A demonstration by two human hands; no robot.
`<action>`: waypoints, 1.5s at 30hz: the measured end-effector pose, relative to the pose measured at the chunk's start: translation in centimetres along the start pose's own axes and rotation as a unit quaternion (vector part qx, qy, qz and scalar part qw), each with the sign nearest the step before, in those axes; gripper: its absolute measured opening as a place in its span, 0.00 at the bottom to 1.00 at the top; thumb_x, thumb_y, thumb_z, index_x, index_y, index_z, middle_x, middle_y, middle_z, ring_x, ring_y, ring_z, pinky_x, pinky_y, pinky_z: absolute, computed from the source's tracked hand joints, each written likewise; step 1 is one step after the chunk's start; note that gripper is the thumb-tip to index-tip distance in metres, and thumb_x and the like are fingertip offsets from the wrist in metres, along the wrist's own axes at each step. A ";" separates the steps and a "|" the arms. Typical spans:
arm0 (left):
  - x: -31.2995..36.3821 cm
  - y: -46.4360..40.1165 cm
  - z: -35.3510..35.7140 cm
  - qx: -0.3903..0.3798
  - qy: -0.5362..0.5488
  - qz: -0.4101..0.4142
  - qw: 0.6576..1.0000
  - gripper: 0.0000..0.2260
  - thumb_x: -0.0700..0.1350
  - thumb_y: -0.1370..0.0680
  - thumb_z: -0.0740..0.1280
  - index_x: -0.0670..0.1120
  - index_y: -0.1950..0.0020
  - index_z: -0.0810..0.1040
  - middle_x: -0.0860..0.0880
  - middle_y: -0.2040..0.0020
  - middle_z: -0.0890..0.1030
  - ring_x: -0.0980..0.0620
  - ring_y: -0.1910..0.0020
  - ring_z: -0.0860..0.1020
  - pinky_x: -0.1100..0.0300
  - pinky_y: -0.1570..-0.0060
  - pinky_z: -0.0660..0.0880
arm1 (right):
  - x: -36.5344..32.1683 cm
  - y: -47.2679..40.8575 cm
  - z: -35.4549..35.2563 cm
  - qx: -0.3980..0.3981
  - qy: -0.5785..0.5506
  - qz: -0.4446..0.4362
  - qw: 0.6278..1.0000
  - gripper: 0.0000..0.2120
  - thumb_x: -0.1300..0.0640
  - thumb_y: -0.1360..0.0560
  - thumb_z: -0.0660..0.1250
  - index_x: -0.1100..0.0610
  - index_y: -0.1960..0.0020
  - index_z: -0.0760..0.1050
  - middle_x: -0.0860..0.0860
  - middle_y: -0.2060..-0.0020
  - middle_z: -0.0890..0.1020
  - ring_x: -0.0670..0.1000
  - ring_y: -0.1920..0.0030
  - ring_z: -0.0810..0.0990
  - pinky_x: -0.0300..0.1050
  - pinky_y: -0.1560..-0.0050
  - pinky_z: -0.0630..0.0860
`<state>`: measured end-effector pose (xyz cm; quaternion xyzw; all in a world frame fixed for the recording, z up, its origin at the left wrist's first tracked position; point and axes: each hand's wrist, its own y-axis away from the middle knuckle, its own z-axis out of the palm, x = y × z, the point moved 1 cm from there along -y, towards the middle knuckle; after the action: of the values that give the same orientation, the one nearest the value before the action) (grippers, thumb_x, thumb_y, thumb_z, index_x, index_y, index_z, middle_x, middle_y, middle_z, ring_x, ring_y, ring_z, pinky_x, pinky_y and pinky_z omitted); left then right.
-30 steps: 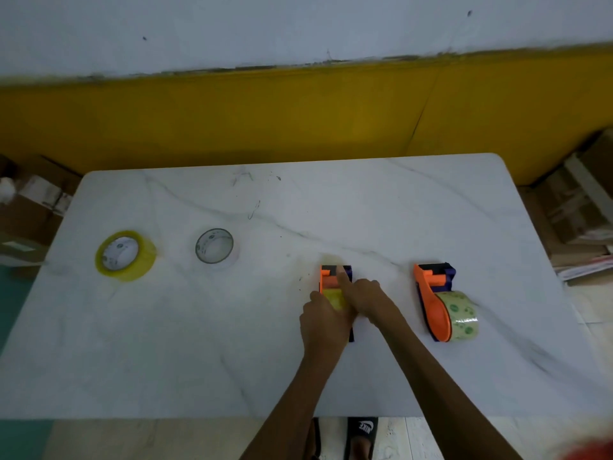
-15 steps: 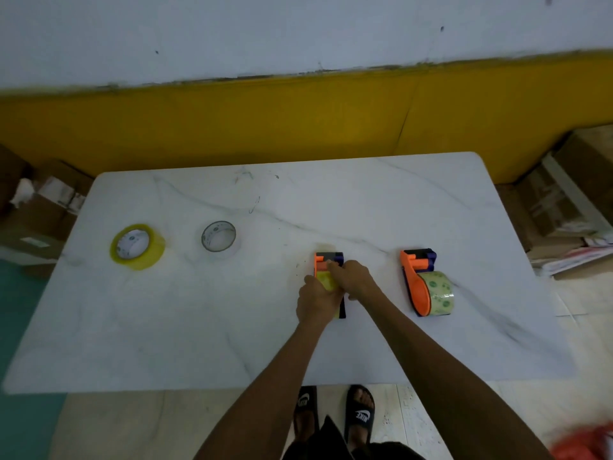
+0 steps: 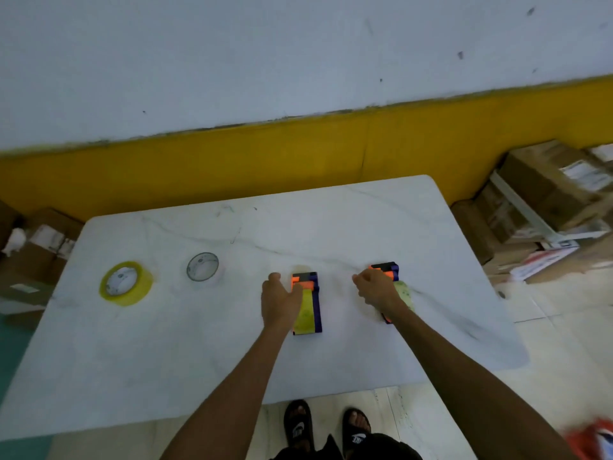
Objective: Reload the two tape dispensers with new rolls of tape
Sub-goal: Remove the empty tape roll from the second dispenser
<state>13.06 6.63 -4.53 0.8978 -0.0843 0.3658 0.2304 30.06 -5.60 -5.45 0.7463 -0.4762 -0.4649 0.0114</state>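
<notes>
Two orange-and-blue tape dispensers stand on the white marble table (image 3: 331,353). The middle dispenser (image 3: 310,303) carries a yellowish roll, and my left hand (image 3: 280,302) rests against its left side with relaxed fingers. My right hand (image 3: 376,290) lies curled over the right dispenser (image 3: 388,269) and hides most of its orange side. That dispenser's pale green-printed roll (image 3: 405,293) shows just past my fingers. A yellow tape roll (image 3: 126,283) and a clear tape roll (image 3: 202,266) lie flat at the table's left.
Cardboard boxes (image 3: 544,197) are stacked on the floor to the right of the table, and more boxes (image 3: 43,240) sit to its left. A yellow-and-white wall runs behind. My sandalled feet (image 3: 326,426) stand at the near table edge.
My right hand has left the middle dispenser and moved right onto the right dispenser. My left hand stays at the middle dispenser, with its fingers now loosened. The view has pulled back.
</notes>
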 end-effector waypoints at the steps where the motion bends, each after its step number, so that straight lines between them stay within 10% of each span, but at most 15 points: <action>1: 1.0 -0.1 0.0 0.006 0.000 0.017 1.000 0.22 0.48 0.23 0.66 0.42 0.31 0.69 0.41 0.35 0.74 0.42 0.38 0.76 0.51 0.41 0.74 | 0.1 0.0 -1.1 0.005 -0.021 0.005 1.000 0.14 0.52 0.23 0.62 0.58 0.64 0.72 0.56 0.65 0.78 0.56 0.61 0.81 0.54 0.55 0.80; 8: 8.7 0.6 4.2 -0.079 0.022 0.086 0.993 0.06 0.41 0.24 0.61 0.44 0.56 0.78 0.52 0.62 0.79 0.48 0.58 0.78 0.63 0.69 0.72 | 1.2 -0.3 -7.5 0.077 -0.061 0.003 0.995 0.17 0.56 0.24 0.61 0.72 0.56 0.75 0.58 0.66 0.77 0.55 0.64 0.76 0.50 0.59 0.77; 18: 7.6 4.9 14.9 -0.212 0.075 -0.088 0.970 0.12 0.42 0.26 0.58 0.41 0.57 0.81 0.38 0.51 0.84 0.42 0.57 0.80 0.54 0.57 0.76 | 8.5 -0.3 -8.3 0.045 -0.058 0.097 0.993 0.15 0.53 0.23 0.62 0.62 0.44 0.77 0.58 0.47 0.82 0.58 0.46 0.81 0.56 0.42 0.79; 35: 9.5 6.3 15.2 -0.197 0.157 -0.144 0.957 0.15 0.41 0.25 0.58 0.40 0.49 0.83 0.40 0.50 0.85 0.42 0.51 0.84 0.47 0.46 0.80 | 9.3 -0.2 -8.4 -0.046 -0.054 0.039 0.997 0.11 0.55 0.22 0.64 0.64 0.49 0.76 0.58 0.47 0.82 0.58 0.47 0.82 0.55 0.49 0.83; 45: 11.6 5.6 14.4 -0.179 0.221 -0.153 0.946 0.09 0.38 0.25 0.59 0.40 0.53 0.79 0.40 0.50 0.84 0.41 0.50 0.84 0.47 0.47 0.81 | 7.2 -0.1 -10.2 -0.073 -0.118 0.029 0.990 0.05 0.59 0.20 0.61 0.61 0.52 0.69 0.60 0.44 0.79 0.52 0.50 0.79 0.35 0.69 0.77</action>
<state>28.54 -4.94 -3.48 0.7403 0.0434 0.4947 0.4531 38.15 -15.04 -4.60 0.6692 -0.4606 -0.5827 0.0231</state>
